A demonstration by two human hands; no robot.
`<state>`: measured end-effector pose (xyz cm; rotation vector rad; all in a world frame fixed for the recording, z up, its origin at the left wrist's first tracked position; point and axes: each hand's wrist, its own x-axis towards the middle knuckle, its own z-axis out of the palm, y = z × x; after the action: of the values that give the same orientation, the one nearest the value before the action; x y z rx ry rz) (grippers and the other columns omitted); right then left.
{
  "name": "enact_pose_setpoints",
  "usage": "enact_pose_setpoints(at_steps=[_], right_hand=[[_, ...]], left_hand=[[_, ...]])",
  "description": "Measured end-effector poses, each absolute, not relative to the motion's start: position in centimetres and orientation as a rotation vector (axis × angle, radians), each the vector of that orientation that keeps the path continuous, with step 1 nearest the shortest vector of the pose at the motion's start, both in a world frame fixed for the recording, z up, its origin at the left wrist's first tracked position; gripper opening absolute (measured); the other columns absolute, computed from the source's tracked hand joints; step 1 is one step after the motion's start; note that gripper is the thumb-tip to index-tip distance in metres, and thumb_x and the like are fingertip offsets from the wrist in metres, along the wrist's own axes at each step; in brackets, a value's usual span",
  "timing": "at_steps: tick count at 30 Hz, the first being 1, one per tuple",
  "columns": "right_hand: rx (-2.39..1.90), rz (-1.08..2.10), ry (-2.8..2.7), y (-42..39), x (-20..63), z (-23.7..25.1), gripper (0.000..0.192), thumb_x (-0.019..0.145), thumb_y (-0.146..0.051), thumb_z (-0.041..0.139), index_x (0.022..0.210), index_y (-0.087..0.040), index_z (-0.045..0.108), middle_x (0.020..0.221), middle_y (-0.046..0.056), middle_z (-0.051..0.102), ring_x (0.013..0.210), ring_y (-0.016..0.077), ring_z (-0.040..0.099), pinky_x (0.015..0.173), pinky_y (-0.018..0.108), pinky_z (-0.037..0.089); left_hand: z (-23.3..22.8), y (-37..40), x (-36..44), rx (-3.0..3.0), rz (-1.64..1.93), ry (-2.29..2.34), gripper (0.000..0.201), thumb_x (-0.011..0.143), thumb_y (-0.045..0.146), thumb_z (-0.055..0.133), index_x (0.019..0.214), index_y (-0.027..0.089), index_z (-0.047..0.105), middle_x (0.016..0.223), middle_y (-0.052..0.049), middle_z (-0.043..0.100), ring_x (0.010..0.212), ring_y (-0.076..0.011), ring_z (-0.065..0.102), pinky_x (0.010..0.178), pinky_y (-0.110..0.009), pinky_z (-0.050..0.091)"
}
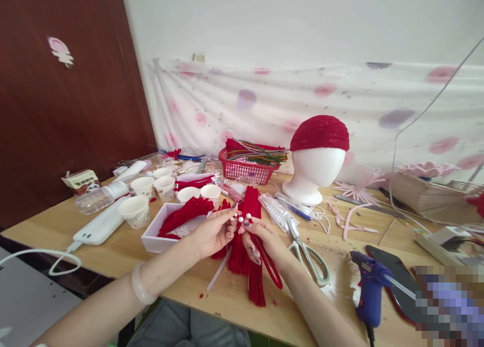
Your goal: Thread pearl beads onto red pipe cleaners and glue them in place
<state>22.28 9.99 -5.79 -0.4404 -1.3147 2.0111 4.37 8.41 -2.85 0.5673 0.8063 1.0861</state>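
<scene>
My left hand [216,230] and my right hand [266,238] meet above the front of the table, fingertips pinched close together. Between them show a few white pearl beads [241,219] on red fuzzy chenille stem. From my right hand a red chenille stem [275,276] hangs down in a loop. Beneath both hands lies a bundle of red chenille stems [257,286], partly covered by my fingers. Left of it stands a white box [157,242] with more red stems and small pearls inside. What exactly my left fingertips grip is small, but a bead appears there.
Scissors [308,256], a blue glue gun [368,286] and a phone [393,276] lie to the right. Behind stand a white mannequin head [315,170] wearing a red cap and a red basket [247,173]. Paper cups [135,213] and a white power bank [100,226] sit left.
</scene>
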Motion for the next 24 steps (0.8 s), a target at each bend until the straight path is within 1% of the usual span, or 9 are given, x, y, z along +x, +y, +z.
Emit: enact_pose_setpoints(at_steps=[3,5,11,20,24], right_hand=[[-0.442,2.003,-1.328,9.75,22.43,-5.53,0.023,0.102,-0.036,0.064,0.108,-0.015,0.067,0.088,0.000,0.069,0.060,0.0106,0.064,0.052,0.024,0.055],[-0.435,1.998,-1.333,9.66,22.47,-5.43,0.022,0.102,-0.036,0.063,0.108,-0.015,0.067,0.088,0.000,0.069,0.060,0.0104,0.064,0.052,0.023,0.055],[-0.384,2.003,-1.347,9.78,22.45,-5.53,0.022,0.103,-0.036,0.063,0.107,-0.014,0.067,0.086,0.000,0.069,0.058,0.0098,0.063,0.050,0.023,0.054],[-0.383,1.999,-1.410,9.47,22.32,-4.88,0.021,0.103,-0.034,0.063,0.103,-0.014,0.067,0.076,-0.004,0.065,0.048,0.0064,0.055,0.042,0.018,0.047],[-0.377,2.000,-1.433,9.55,22.40,-4.95,0.021,0.103,-0.035,0.063,0.101,-0.014,0.067,0.076,-0.004,0.065,0.048,0.0064,0.055,0.042,0.018,0.047]], left_hand=[[-2.97,8.40,4.40,0.587,1.079,0.820,0.023,0.098,0.030,0.066,0.116,0.015,0.065,0.106,-0.005,0.070,0.080,-0.0161,0.069,0.067,-0.031,0.061],[-3.06,8.40,4.41,0.605,1.075,0.828,0.023,0.098,0.030,0.066,0.116,0.015,0.065,0.106,-0.005,0.070,0.080,-0.0162,0.069,0.067,-0.031,0.061],[-3.12,8.49,4.39,0.677,1.084,0.844,0.020,0.099,0.030,0.065,0.112,0.015,0.066,0.100,-0.004,0.069,0.074,-0.0143,0.067,0.063,-0.029,0.059],[-2.53,8.24,4.16,0.849,1.075,0.843,0.016,0.099,0.029,0.065,0.104,0.014,0.066,0.090,-0.001,0.068,0.066,-0.0118,0.064,0.058,-0.026,0.056],[-2.51,8.23,4.11,0.917,1.084,0.859,0.016,0.099,0.030,0.066,0.100,0.014,0.066,0.086,0.000,0.067,0.063,-0.0108,0.062,0.056,-0.025,0.055]])
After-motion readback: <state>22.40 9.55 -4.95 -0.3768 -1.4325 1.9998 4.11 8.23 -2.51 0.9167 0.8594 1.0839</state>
